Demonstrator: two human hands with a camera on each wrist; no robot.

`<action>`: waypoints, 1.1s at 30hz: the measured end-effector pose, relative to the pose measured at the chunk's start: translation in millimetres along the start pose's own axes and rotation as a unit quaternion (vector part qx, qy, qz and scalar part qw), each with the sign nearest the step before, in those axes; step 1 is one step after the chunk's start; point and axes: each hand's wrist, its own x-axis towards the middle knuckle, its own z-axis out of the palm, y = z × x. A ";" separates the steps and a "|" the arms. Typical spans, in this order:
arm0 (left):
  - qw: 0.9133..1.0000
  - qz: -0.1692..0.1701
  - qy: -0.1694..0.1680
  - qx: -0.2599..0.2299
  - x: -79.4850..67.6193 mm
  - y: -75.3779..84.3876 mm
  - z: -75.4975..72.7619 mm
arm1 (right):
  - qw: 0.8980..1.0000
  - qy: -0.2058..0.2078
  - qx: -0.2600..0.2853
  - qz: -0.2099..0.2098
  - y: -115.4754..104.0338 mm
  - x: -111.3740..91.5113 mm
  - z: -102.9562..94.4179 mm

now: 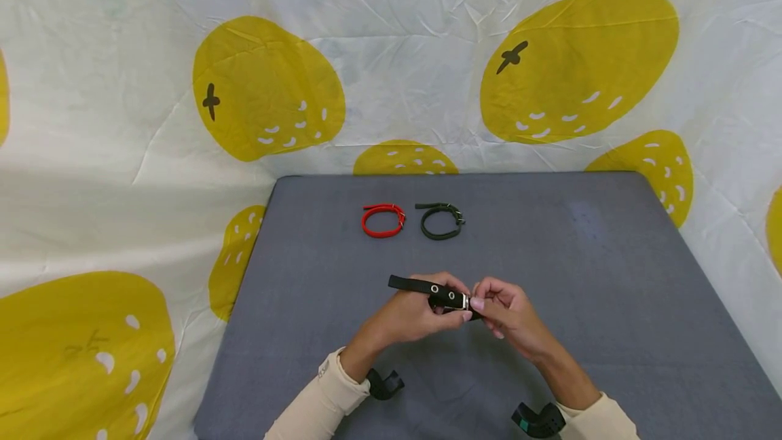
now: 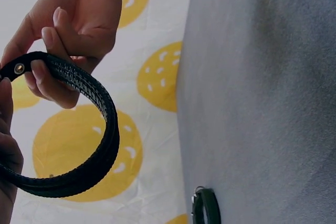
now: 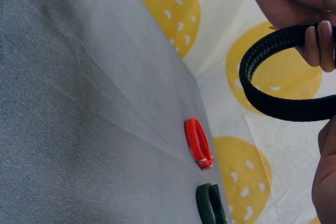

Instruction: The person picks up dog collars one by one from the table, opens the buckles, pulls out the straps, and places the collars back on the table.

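Both hands hold a black collar (image 1: 417,285) with metal eyelets, raised over the near middle of the table. My left hand (image 1: 412,316) grips it by the strap just left of the metal buckle (image 1: 466,301), and the free strap end sticks out to the left past the fingers. My right hand (image 1: 510,305) pinches the band at the buckle with thumb and fingers. In the left wrist view the black collar (image 2: 111,129) forms a wide loop with a ribbed inner face. The same loop hangs between the hands in the right wrist view.
Beyond the hands, a red collar (image 1: 383,221) and a dark green collar (image 1: 440,222) lie side by side on the grey table (image 1: 580,277), each buckled in a ring. A white cloth with yellow fruit prints (image 1: 415,107) hangs behind the table and at its sides.
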 end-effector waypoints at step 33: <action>0.999 0.048 0.013 0.018 -0.8 3.6 -3.7 | 0.997 0.006 -0.071 -0.015 -13.4 2.5 5.8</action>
